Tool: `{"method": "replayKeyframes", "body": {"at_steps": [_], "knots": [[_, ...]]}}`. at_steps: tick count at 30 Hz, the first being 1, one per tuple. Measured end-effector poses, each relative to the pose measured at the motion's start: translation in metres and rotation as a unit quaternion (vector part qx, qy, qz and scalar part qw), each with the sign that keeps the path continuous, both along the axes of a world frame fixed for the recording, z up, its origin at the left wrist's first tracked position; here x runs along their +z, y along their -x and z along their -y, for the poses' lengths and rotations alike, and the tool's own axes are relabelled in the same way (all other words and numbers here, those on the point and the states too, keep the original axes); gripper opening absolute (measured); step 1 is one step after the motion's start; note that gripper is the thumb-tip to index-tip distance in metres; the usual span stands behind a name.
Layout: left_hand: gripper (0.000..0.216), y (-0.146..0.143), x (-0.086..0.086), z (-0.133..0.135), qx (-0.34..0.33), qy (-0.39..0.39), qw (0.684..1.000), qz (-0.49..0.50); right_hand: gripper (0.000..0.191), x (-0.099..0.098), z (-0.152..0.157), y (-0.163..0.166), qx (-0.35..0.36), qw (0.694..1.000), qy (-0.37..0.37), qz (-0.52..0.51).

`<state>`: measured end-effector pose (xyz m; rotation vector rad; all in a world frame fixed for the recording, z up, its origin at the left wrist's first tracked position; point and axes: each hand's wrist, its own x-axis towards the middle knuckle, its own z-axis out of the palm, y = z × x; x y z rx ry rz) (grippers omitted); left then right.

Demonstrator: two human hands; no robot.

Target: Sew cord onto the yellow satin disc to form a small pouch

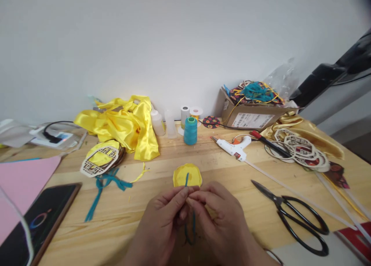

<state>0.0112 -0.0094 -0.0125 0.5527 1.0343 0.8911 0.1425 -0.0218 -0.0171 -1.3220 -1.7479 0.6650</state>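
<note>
Both my hands meet at the front middle of the table, fingertips pinched together around a teal cord [187,180]. One end of the cord sticks up above the fingers, and a loop of it hangs below. My left hand [165,216] is closed, its thumb pressing on the cord. My right hand [218,216] is also closed, thumb and forefinger touching the left fingertips; a knot or small part between them is hidden. Just beyond the fingers lies a round yellow fabric piece [188,173], partly covered by the hands.
Black scissors [278,200] and a white glue gun [234,146] lie to the right. Behind stands a teal thread spool [190,131]. Yellow satin [121,123], wooden cutouts [100,161] and a phone [43,219] are left. A cardboard box [252,115] holds trimmings.
</note>
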Motion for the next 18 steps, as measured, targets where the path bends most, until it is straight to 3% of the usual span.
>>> {"method": "replayKeyframes", "body": {"at_steps": [3,5,10,13,15,18], "knots": [[0.018,0.002,0.001,0.001,0.011,-0.015,0.999,-0.038,0.012,0.008,-0.007,-0.007,-0.049,0.999,0.006,-0.022],[0.019,0.002,0.001,0.001,0.007,-0.027,0.998,-0.057,0.012,0.014,-0.014,-0.012,-0.054,0.995,0.058,-0.052],[0.021,0.001,0.000,0.002,-0.046,-0.080,0.989,-0.115,0.021,0.022,-0.027,-0.017,0.025,0.965,0.222,-0.137],[0.023,0.001,0.000,0.003,-0.077,-0.105,0.980,-0.148,0.009,0.022,-0.029,-0.015,0.075,0.943,0.264,-0.188],[0.026,0.001,0.003,0.003,-0.098,-0.112,0.975,-0.168,0.013,0.021,-0.029,-0.015,0.099,0.928,0.280,-0.224],[0.030,0.000,0.008,0.002,-0.117,-0.117,0.968,-0.190,0.010,0.020,-0.030,-0.014,0.085,0.913,0.293,-0.272]]}}
